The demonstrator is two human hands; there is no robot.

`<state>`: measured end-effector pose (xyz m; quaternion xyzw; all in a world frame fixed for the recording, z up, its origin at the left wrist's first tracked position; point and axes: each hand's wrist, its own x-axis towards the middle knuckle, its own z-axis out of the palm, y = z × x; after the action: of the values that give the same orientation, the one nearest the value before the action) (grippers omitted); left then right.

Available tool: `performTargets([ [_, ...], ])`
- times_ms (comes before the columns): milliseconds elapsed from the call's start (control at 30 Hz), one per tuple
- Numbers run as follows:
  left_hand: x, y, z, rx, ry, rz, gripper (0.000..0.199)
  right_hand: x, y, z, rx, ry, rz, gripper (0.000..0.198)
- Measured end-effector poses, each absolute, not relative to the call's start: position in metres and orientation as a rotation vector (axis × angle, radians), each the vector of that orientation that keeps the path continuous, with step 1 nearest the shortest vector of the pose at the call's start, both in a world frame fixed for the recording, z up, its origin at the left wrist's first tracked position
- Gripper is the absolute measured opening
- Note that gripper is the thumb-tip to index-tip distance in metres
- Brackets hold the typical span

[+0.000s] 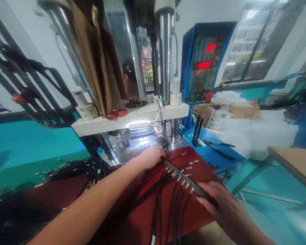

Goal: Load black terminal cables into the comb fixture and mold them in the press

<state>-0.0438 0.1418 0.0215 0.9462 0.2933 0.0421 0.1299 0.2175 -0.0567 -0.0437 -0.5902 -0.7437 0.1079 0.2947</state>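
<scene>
A long dark bar (pixel 182 176) slants over the red-brown work surface, with several cable ends with pale metal tips (pixel 186 185) lined up along it. My left hand (pixel 153 158) closes around its far end, close to the machine. At the near end, my right hand (pixel 218 200) grips the bar between thumb and fingers. Black cables (pixel 169 211) hang from the bar toward me over the red-brown surface (pixel 196 207). A few loose cable ends (pixel 190 167) lie just beyond the bar.
Ahead stands a press with a lit metal mould (pixel 141 136) under a white plate (pixel 132 119), where red-handled scissors (pixel 117 113) lie. A bundle of black cables (pixel 79 172) sits at left. Pliers (pixel 219 146) rest on a blue surface (pixel 206 154) beside a control box (pixel 204 68).
</scene>
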Motion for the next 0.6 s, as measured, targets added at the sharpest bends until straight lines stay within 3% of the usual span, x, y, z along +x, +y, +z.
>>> performTargets([
  [133,-0.069,0.138,0.037,2.569,0.935,0.204,0.012,0.226,-0.031,-0.021,-1.563,-1.964,0.388,0.025],
  [333,-0.141,0.118,0.058,2.123,1.213,0.528,0.016,0.192,0.067,0.04,-1.445,-1.876,0.664,0.03],
  [600,-0.168,0.165,0.02,1.536,1.555,1.024,0.02,0.094,0.21,0.023,-1.452,-1.77,0.526,0.019],
])
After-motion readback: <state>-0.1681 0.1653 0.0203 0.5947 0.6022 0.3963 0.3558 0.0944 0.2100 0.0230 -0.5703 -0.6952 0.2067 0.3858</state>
